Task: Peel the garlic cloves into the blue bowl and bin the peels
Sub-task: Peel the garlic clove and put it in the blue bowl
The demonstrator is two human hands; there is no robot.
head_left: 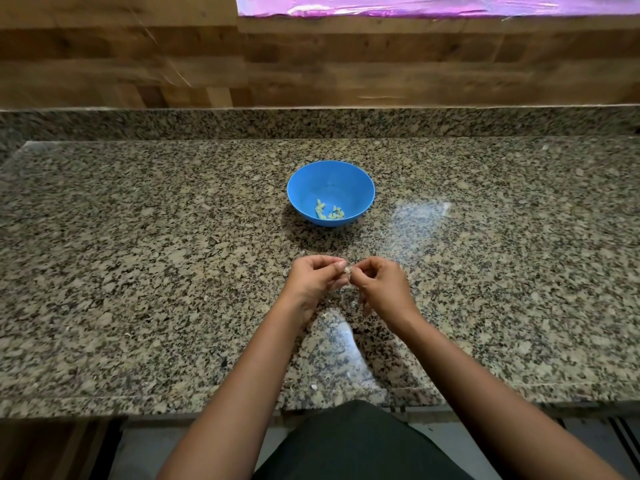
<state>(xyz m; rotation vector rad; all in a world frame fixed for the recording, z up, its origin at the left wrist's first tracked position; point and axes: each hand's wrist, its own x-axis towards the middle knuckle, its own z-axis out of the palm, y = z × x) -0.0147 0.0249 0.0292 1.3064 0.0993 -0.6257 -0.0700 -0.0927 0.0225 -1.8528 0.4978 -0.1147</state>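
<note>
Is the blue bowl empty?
No, several peeled garlic cloves lie at the bottom of the blue bowl.

one blue bowl (311, 181) on one granite countertop (138, 237). in the bowl, peeled cloves (329, 211) in one loose cluster, roughly seven or eight, too bunched for an exact tally. two hands, one left hand (313, 282) and one right hand (381, 287), pinching a single garlic clove (347, 270) between them. pale peel scraps (314, 387) scattered over the stone, at least five, some too small and blurred to tell from the speckle. one shiny pink strip (433, 5) along the top edge. one dark garment (363, 445) at the bottom edge.
</note>
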